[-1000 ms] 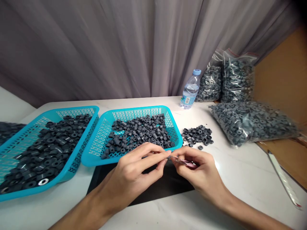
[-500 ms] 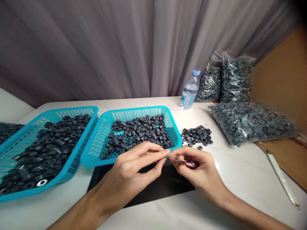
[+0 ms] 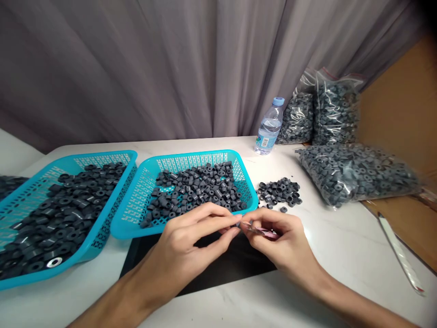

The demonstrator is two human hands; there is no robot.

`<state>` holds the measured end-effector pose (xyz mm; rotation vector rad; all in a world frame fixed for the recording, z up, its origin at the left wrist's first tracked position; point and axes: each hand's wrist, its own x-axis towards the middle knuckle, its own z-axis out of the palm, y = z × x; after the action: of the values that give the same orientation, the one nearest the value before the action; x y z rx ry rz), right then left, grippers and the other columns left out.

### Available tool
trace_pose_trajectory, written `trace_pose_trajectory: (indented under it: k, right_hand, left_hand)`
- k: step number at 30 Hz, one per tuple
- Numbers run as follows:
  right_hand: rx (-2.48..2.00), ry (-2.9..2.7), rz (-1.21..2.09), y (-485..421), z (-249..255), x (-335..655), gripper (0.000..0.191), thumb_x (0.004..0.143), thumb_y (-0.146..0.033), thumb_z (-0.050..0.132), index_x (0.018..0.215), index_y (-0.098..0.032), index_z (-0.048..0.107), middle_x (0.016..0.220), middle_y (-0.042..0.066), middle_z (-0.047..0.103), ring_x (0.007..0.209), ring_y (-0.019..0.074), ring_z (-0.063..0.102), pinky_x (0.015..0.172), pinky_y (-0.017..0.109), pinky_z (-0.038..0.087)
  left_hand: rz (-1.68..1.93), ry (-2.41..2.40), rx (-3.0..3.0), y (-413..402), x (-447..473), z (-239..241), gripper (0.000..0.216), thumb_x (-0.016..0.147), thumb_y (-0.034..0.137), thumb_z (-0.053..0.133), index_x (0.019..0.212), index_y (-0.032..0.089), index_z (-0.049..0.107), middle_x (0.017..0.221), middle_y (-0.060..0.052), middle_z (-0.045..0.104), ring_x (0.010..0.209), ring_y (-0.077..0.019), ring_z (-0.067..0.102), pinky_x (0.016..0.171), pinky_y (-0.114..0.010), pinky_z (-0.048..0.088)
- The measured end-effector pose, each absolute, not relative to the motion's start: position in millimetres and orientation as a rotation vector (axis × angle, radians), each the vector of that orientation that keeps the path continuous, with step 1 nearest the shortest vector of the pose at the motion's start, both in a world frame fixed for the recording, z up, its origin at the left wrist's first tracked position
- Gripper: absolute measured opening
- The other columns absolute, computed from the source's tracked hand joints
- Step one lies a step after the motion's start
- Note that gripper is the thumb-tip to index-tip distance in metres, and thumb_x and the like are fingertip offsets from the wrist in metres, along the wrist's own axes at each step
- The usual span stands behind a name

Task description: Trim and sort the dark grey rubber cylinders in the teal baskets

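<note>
My right hand (image 3: 278, 234) is closed around a small pink tool with a shiny metal part (image 3: 262, 231), whose exact kind I cannot make out. The fingertips of my left hand (image 3: 201, 239) are pinched close together, meeting the right fingertips just in front of the middle basket. Whatever small piece lies between the left fingers is mostly hidden. Below both hands is a black mat (image 3: 232, 264). Behind them, the middle turquoise basket (image 3: 119, 230) holds many dark grey ring-shaped pieces (image 3: 201, 187). A loose pile of similar dark pieces (image 3: 282, 191) lies right of that basket.
A second turquoise basket (image 3: 77, 264) of dark rings stands at left, one silvery ring (image 3: 54, 262) among them. At back right are a water bottle (image 3: 269, 127), upright filled bags (image 3: 336, 109) and a lying bag (image 3: 362, 175). A white-handled knife-like tool (image 3: 401, 253) lies at right.
The view has shifted slightly, so the baskets sit a little further left. Both hands hold nearly the same pose, with the left thumb a touch lower.
</note>
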<state>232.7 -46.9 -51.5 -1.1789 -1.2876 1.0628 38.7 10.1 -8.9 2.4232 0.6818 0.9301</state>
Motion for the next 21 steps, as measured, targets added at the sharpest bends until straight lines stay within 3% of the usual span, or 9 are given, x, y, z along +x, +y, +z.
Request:
trace_pose_trajectory:
  k: [4,9,12,16,21]
  right_hand:
    - [-1.181,-1.299,1.014,-46.0,-50.6,233.5,0.004,0.085,-0.021,0.068,0.084,-0.02,0.072,0.063,-0.005,0.046,0.058,0.0087,0.038,0.051,0.021,0.032]
    - [-1.185,-1.354,0.903,-43.0,-46.0,242.7,0.029,0.101,-0.042,0.051,0.11,-0.023,0.071,0.074,-0.001,0.051,0.065,0.0118,0.048,0.058,0.024,0.041]
    - [-1.163,-1.499,0.781,-40.9,-42.5,250.7,0.033,0.106,-0.036,0.042,0.124,-0.026,0.068,0.083,0.001,0.053,0.077,0.0137,0.053,0.068,0.026,0.044]
    - [-1.092,-1.656,0.628,-40.3,-39.7,254.5,0.033,0.103,-0.025,0.051,0.133,-0.029,0.064,0.092,0.002,0.058,0.081,0.0136,0.054,0.07,0.026,0.045]
    - [-1.039,-1.717,0.558,-42.4,-42.9,250.0,0.037,0.101,-0.019,0.053,0.136,-0.027,0.063,0.094,0.003,0.06,0.082,0.0135,0.057,0.071,0.026,0.047]
  left_hand:
    - [0.832,0.787,2.12,11.5,41.0,-6.7,0.019,0.089,0.014,0.069,0.101,0.026,0.078,0.095,0.001,0.074,0.085,-0.0118,0.071,0.079,-0.017,0.059]
    - [0.751,0.901,1.699,14.1,41.7,-4.4,0.011,0.085,0.025,0.076,0.096,0.027,0.079,0.096,0.002,0.076,0.084,-0.0117,0.073,0.081,-0.016,0.06]
    - [0.733,0.891,1.546,14.6,40.4,0.0,0.011,0.083,0.028,0.079,0.094,0.027,0.079,0.096,0.002,0.077,0.086,-0.0117,0.074,0.084,-0.016,0.059]
    - [0.736,0.875,1.401,13.8,38.8,5.1,0.014,0.082,0.028,0.081,0.095,0.024,0.078,0.091,0.001,0.078,0.087,-0.0128,0.074,0.083,-0.017,0.058]
    - [0.723,0.84,1.322,12.0,38.1,5.6,0.013,0.086,0.028,0.077,0.098,0.025,0.077,0.101,0.0,0.078,0.098,-0.0134,0.073,0.089,-0.016,0.055]
